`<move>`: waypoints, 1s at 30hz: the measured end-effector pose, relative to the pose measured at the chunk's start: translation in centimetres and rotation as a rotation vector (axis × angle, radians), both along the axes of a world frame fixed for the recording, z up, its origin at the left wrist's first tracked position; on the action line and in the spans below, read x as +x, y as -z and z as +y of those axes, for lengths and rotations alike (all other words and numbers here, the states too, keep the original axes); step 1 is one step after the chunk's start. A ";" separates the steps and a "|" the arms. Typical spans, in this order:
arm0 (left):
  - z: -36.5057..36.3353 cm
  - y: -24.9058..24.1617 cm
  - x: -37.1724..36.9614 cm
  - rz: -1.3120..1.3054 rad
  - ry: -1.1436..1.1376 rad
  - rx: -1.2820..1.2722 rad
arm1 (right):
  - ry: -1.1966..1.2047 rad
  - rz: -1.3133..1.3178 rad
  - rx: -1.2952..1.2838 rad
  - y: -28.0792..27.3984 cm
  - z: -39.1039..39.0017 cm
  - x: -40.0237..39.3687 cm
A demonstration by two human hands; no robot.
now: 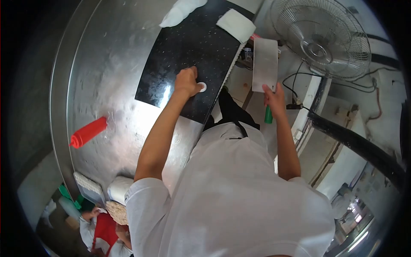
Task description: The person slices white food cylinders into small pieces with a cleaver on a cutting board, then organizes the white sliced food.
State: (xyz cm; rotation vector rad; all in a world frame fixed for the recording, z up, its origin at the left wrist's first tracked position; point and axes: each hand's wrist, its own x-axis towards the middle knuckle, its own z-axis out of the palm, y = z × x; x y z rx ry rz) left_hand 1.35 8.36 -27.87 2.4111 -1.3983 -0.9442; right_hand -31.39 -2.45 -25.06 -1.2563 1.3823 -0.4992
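Note:
On the black speckled board point(188, 47) my left hand point(187, 81) rests with its fingers bent, the thumb touching a small round white piece point(202, 87). What lies under the curled fingers is hidden. My right hand point(275, 98) is closed around the green handle point(268, 115) of a wide flat cleaver point(265, 64), held upright off the board's right side. A folded white cloth point(236, 25) lies on the board's far right corner. A white dough-like lump point(182, 12) is at its far left edge.
A red squeeze bottle point(88, 132) lies on the steel table point(107, 55). A large fan point(319, 49) stands at the right, near hanging cables. At the lower left, a person in a red apron point(105, 231) is beside a tray point(90, 187).

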 end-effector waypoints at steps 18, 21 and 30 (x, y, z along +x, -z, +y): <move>-3.7 2.6 -5.6 -0.204 0.099 -0.282 | -0.048 -0.230 -0.089 0.5 -12.9 8.2; -4.0 2.9 -5.1 -0.182 0.117 -0.285 | -0.084 -0.135 -0.224 4.4 -15.1 11.0; -3.5 3.7 -4.7 -0.125 0.069 -0.578 | -0.099 0.276 -0.302 5.4 -14.2 13.7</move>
